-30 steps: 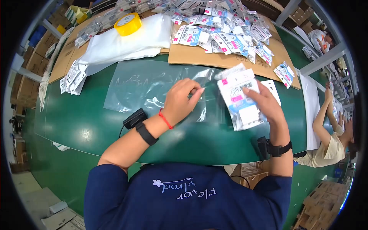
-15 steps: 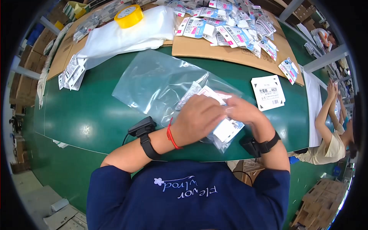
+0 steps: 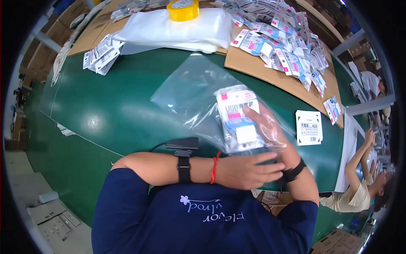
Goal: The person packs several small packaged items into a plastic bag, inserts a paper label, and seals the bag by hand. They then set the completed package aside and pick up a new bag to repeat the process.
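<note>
A large clear plastic bag lies across the green table in front of me. My right hand reaches into it from the right, its fingers and thumb gripping a packaged charger in a white and blue blister pack. More packs may lie under this one; I cannot tell. Close to my body, below the pack, my left hand is open, fingers stretched to the right beside the bag's near end. Right of the bag lies a stack of white printed labels.
A heap of similar packs covers the cardboard at the far right, with a single pack near its corner. Clear bags are stacked at the back under a yellow tape roll. Another person works at the right.
My left hand has come away from the pack toward my body and its fingers have spread. The pack now lies face up inside the bag, with my right hand on it. The view has shifted.
</note>
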`<action>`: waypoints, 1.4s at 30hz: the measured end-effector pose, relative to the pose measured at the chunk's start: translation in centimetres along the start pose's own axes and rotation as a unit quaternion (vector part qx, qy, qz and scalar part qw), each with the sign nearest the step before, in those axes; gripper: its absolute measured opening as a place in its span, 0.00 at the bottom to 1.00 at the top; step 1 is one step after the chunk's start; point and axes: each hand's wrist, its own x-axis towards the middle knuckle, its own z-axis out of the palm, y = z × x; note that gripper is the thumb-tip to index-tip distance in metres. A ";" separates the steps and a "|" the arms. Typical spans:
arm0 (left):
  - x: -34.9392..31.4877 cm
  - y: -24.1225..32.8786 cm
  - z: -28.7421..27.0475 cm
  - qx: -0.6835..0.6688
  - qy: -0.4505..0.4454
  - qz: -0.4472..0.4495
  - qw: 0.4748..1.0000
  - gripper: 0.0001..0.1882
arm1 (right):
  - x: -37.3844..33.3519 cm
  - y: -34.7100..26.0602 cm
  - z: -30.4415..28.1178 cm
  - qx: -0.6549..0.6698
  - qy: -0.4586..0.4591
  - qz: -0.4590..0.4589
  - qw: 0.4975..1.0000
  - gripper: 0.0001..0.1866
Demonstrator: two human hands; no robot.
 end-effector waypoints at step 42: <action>-7.5 -7.0 -5.2 -0.463 0.333 -0.604 0.557 0.32 | -0.3 -11.3 -7.5 -0.582 0.231 -0.164 0.763 0.13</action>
